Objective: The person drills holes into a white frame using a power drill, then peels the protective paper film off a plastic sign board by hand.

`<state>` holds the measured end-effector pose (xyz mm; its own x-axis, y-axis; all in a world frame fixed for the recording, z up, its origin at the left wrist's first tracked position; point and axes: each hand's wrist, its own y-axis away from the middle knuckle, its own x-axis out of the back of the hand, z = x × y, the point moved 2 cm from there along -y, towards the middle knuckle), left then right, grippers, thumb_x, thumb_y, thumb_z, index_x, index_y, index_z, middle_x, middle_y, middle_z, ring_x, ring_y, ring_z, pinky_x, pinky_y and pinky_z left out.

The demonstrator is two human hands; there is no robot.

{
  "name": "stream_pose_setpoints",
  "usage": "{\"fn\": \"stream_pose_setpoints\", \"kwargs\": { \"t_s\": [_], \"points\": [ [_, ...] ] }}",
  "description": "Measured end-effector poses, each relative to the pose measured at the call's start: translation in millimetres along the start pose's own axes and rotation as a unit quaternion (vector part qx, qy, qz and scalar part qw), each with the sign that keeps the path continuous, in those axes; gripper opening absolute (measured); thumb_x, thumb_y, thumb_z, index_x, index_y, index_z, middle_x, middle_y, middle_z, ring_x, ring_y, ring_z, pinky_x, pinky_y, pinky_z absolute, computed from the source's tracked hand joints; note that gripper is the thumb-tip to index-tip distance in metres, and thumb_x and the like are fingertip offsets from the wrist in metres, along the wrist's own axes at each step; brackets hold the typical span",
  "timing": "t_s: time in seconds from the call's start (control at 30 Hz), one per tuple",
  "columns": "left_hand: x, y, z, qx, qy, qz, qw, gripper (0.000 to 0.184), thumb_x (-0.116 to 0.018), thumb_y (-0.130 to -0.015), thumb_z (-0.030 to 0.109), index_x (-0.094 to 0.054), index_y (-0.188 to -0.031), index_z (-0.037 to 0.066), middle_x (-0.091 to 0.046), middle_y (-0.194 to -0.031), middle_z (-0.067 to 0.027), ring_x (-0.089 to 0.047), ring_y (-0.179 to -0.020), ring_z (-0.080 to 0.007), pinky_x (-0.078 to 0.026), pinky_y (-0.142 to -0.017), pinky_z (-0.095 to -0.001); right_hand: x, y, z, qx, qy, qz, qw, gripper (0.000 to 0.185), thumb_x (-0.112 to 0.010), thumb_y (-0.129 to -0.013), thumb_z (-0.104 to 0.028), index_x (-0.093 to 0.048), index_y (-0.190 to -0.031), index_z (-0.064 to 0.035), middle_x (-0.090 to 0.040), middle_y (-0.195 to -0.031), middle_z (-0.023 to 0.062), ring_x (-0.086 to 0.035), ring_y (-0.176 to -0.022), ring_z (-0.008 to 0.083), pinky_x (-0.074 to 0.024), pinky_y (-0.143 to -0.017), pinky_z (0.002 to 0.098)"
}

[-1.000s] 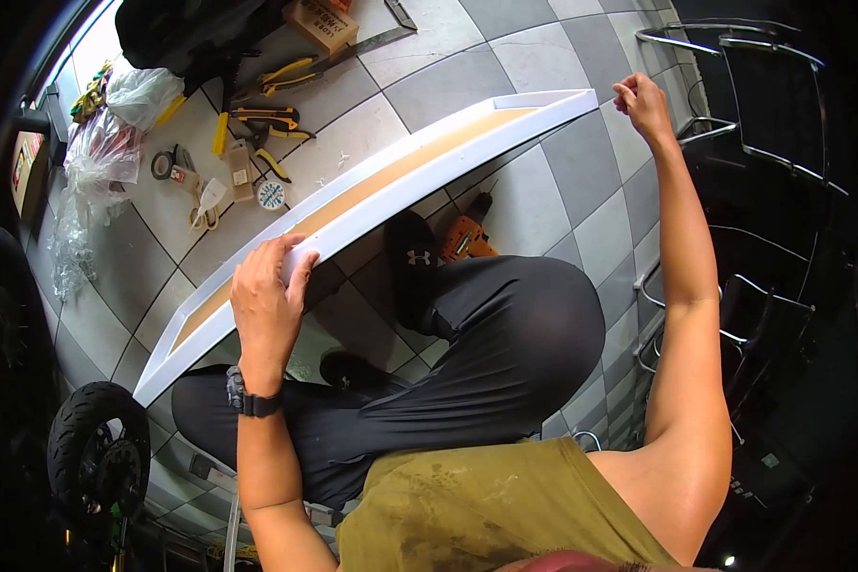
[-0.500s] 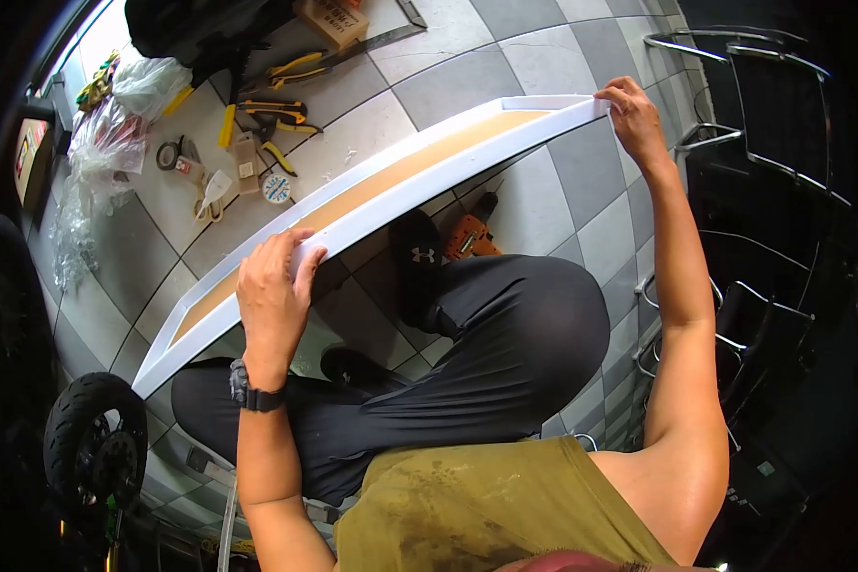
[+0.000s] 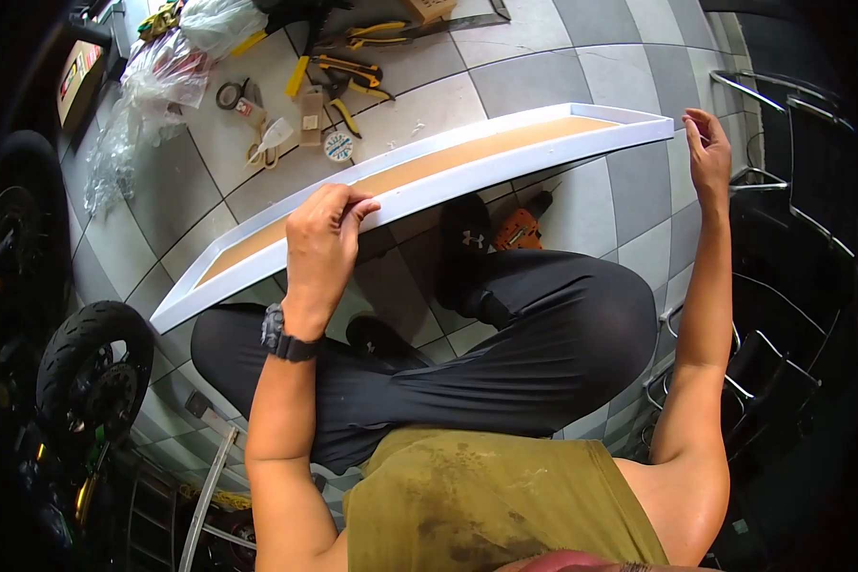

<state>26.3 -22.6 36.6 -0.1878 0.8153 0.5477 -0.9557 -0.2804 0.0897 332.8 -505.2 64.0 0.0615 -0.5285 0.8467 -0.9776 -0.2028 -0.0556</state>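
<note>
A long, shallow panel with raised white edges (image 3: 429,187) and a tan-brown inner face lies aslant across my knees and the floor. My left hand (image 3: 322,229), a black watch on its wrist, pinches the near white edge around its middle, thumb and fingers together. Just beyond the panel's right end is my right hand (image 3: 709,157), apart from it. Its fingers are curled in toward the thumb; anything between them is too small to make out.
Pliers (image 3: 345,114), scissors (image 3: 265,153), a tape roll (image 3: 229,94) and a round white-labelled spool (image 3: 337,146) lie on the tiled floor. An orange tool (image 3: 519,229) sits by my shoe. A motorcycle wheel (image 3: 91,377) stands left; metal-framed chairs (image 3: 767,181) are right.
My right hand has come off the panel's right corner and moved slightly outward. My left hand has closed to a tighter pinch on the near edge. The view has shifted.
</note>
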Motion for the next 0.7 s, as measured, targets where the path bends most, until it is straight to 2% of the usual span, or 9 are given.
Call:
{"fn": "stream_pose_setpoints", "kwargs": {
  "t_s": [0.1,0.2,0.27,0.33,0.43,0.5,0.57,0.6,0.7],
  "points": [
    [1,1,-6,-0.014,0.012,0.034,0.999,0.005,-0.075,-0.089,-0.001,-0.071,-0.092,-0.001,-0.072,-0.087,-0.0141,-0.069,-0.075,-0.0303,-0.054,-0.07,-0.0369,-21,20,-34,0.027,0.059,0.002,0.998,0.025,-0.068,-0.104,-0.019,-0.071,-0.125,-0.004,-0.075,-0.114,0.0102,-0.072,-0.105,0.0227,-0.0568,-0.094,0.035],
    [12,2,-4,-0.024,-0.012,0.074,0.997,0.006,-0.077,-0.09,0.004,-0.072,-0.092,0.0,-0.073,-0.088,-0.0126,-0.069,-0.079,-0.0304,-0.053,-0.072,-0.0376,-54,52,-87,0.254,0.205,0.024,0.945,0.044,-0.071,-0.101,-0.021,-0.062,-0.142,-0.0084,-0.064,-0.138,0.0144,-0.057,-0.133,0.033,-0.0449,-0.112,0.043],
    [18,5,3,-0.049,-0.061,0.111,0.991,0.017,-0.081,-0.09,0.014,-0.07,-0.086,0.002,-0.07,-0.082,-0.0095,-0.065,-0.079,-0.0294,-0.05,-0.078,-0.0387,-83,86,-110,0.323,0.214,-0.045,0.921,0.066,-0.075,-0.095,-0.038,-0.055,-0.154,-0.0165,-0.05,-0.159,0.0079,-0.044,-0.148,0.0307,-0.0335,-0.122,0.0484],
    [26,12,11,-0.102,-0.099,0.088,0.986,0.022,-0.082,-0.089,0.019,-0.068,-0.083,0.004,-0.067,-0.079,-0.0083,-0.063,-0.077,-0.0288,-0.048,-0.081,-0.0395,-104,118,-128,0.376,0.216,-0.112,0.894,0.076,-0.068,-0.093,-0.059,-0.05,-0.159,-0.0255,-0.042,-0.166,0.0045,-0.034,-0.154,0.0293,-0.0232,-0.129,0.0503],
    [20,34,21,-0.177,-0.118,-0.045,0.976,0.03,-0.082,-0.088,0.032,-0.067,-0.081,0.008,-0.06,-0.071,-0.0046,-0.06,-0.073,-0.026,-0.044,-0.088,-0.0406,-117,137,-131,0.38,0.222,-0.164,0.883,0.079,-0.066,-0.093,-0.061,-0.047,-0.161,-0.0263,-0.037,-0.169,0.0063,-0.029,-0.157,0.0318,-0.0189,-0.13,0.0521],
    [11,52,29,-0.171,-0.068,-0.172,0.968,0.027,-0.082,-0.089,0.032,-0.072,-0.096,0.008,-0.063,-0.077,-0.0038,-0.061,-0.078,-0.0243,-0.044,-0.09,-0.0411,-110,124,-111,0.323,0.289,-0.063,0.899,0.083,-0.067,-0.093,-0.06,-0.043,-0.163,-0.0234,-0.035,-0.17,0.0116,-0.028,-0.158,0.0341,-0.0208,-0.128,0.0523],
    [12,63,40,-0.153,-0.075,-0.176,0.969,0.034,-0.082,-0.087,0.023,-0.073,-0.118,0.011,-0.069,-0.092,-0.0028,-0.063,-0.087,-0.0249,-0.045,-0.092,-0.0404,-87,104,-89,0.22,0.304,0.008,0.927,0.075,-0.064,-0.1,-0.054,-0.048,-0.159,-0.0116,-0.037,-0.167,0.0191,-0.033,-0.155,0.0372,-0.0261,-0.125,0.0517],
    [17,63,38,-0.165,-0.109,-0.103,0.975,0.043,-0.086,-0.083,0.02,-0.069,-0.122,0.01,-0.07,-0.108,-0.0047,-0.064,-0.098,-0.0266,-0.045,-0.093,-0.0404,-76,96,-76,0.172,0.294,0.046,0.939,0.072,-0.062,-0.102,-0.052,-0.051,-0.157,-0.0076,-0.039,-0.166,0.0202,-0.036,-0.153,0.0378,-0.0282,-0.124,0.0514],
    [58,53,18,-0.043,-0.168,0.049,0.984,0.047,-0.084,-0.087,0.012,-0.061,-0.128,0.008,-0.069,-0.116,-0.0094,-0.063,-0.103,-0.0276,-0.044,-0.095,-0.0404,-52,85,-86,0.16,0.253,0.094,0.949,0.057,-0.061,-0.107,-0.043,-0.058,-0.148,-0.0037,-0.055,-0.154,0.019,-0.05,-0.142,0.0366,-0.039,-0.118,0.0461]
  ]
}}
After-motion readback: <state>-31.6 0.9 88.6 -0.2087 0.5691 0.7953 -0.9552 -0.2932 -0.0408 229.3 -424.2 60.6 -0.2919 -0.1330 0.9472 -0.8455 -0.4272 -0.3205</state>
